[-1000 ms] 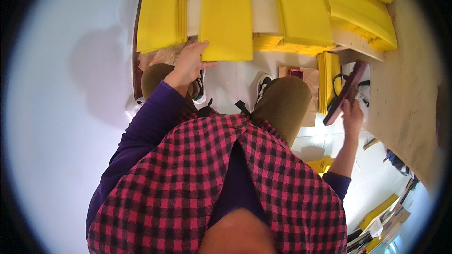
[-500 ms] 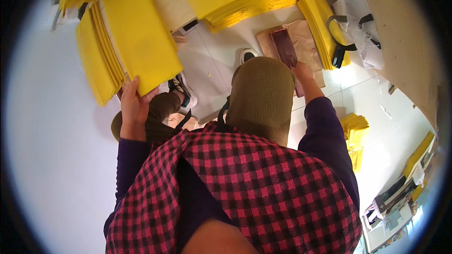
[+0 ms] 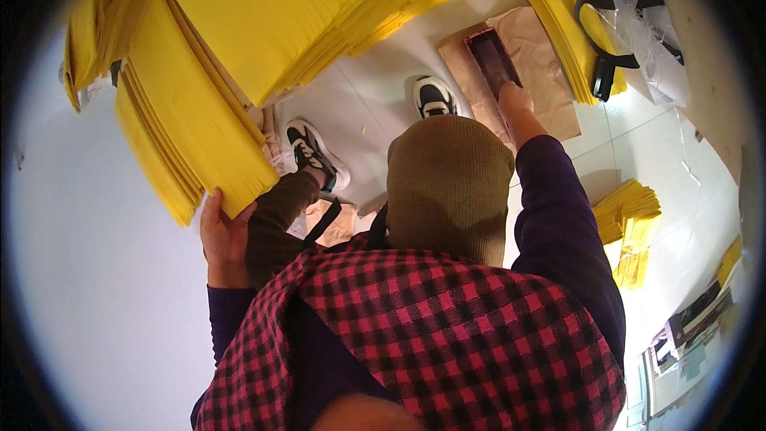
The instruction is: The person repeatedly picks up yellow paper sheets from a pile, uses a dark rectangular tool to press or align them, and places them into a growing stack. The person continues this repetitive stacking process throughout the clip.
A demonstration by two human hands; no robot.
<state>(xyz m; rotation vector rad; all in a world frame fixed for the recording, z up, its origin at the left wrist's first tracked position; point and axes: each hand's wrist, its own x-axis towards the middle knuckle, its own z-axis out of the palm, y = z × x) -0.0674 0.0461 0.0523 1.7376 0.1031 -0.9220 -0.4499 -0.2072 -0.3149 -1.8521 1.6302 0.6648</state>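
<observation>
My left hand [image 3: 223, 235] grips the lower corner of a thick stack of yellow padded envelopes [image 3: 187, 136] that hangs over the edge of a white table at the left. My right hand [image 3: 515, 104] reaches forward and down and holds a dark flat phone-like device [image 3: 492, 60] over a sheet of brown paper [image 3: 542, 56] on the floor. My knees in olive trousers [image 3: 447, 183] and two black-and-white shoes [image 3: 315, 153] show below me.
Several more yellow envelope stacks [image 3: 319, 8] spread across the top. Another stack with a black strap [image 3: 594, 40] lies at the upper right beside a white bag [image 3: 638, 16]. A small yellow pile [image 3: 630, 223] sits on the floor tiles at the right.
My view has swung left and down. My left hand has slid to the bottom corner of the left envelope stack. My right hand has lowered the dark device onto the brown paper.
</observation>
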